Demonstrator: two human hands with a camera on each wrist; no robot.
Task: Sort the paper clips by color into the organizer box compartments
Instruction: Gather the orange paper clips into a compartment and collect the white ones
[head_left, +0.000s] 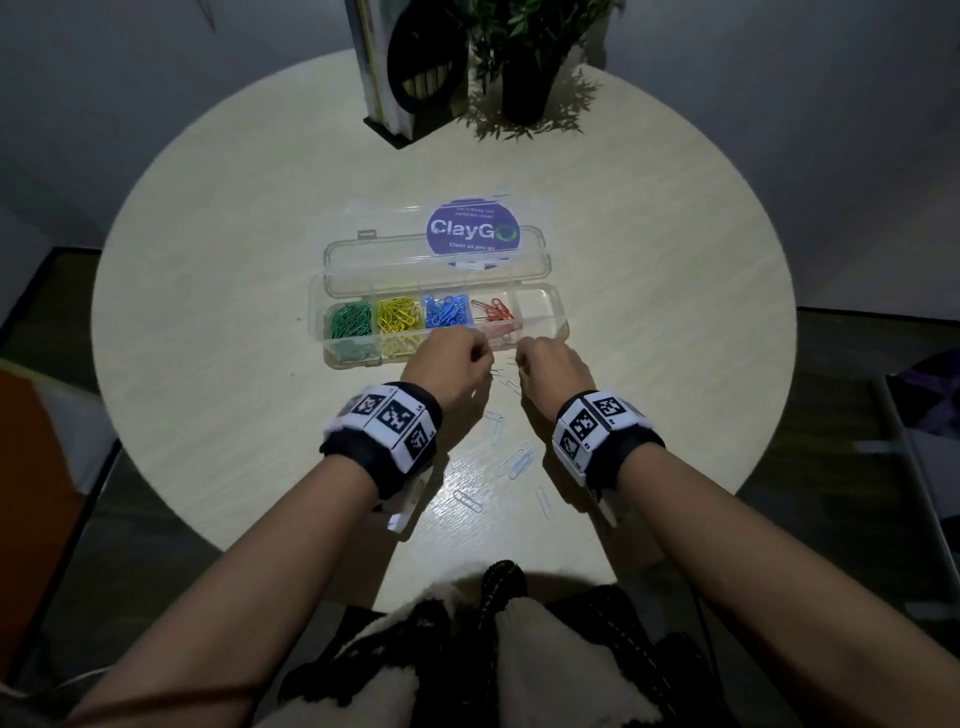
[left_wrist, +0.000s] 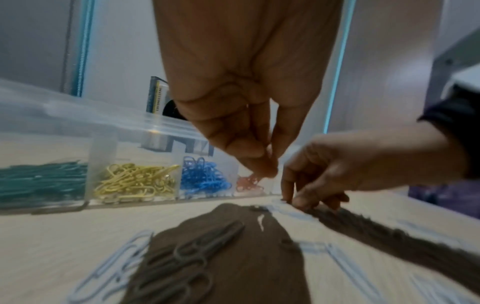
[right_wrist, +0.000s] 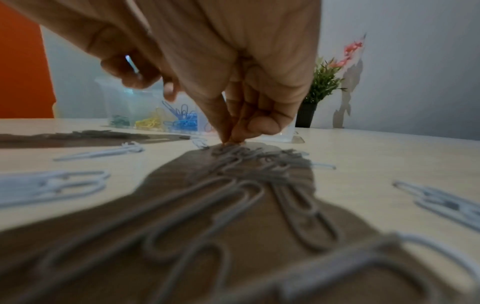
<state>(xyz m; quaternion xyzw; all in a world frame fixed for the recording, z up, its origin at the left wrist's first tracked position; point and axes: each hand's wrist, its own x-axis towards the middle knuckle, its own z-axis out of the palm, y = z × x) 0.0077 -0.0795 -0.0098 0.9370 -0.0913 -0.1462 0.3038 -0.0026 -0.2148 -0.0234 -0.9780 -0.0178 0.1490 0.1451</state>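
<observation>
Both hands work just in front of the organizer box near wall: left hand fingers pressed together, what they pinch can't be told; right hand fingertips pinching at white paper clips on the round table. Green, yellow, blue, red compartments filled; rightmost one looks bare. More white clips lie between the wrists; open tabletop either side.

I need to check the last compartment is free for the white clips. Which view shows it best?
The head view: the rightmost compartment of the organizer box shows bare from above. In the left wrist view the hands hide it; in the right wrist view the right hand blocks it.
</observation>
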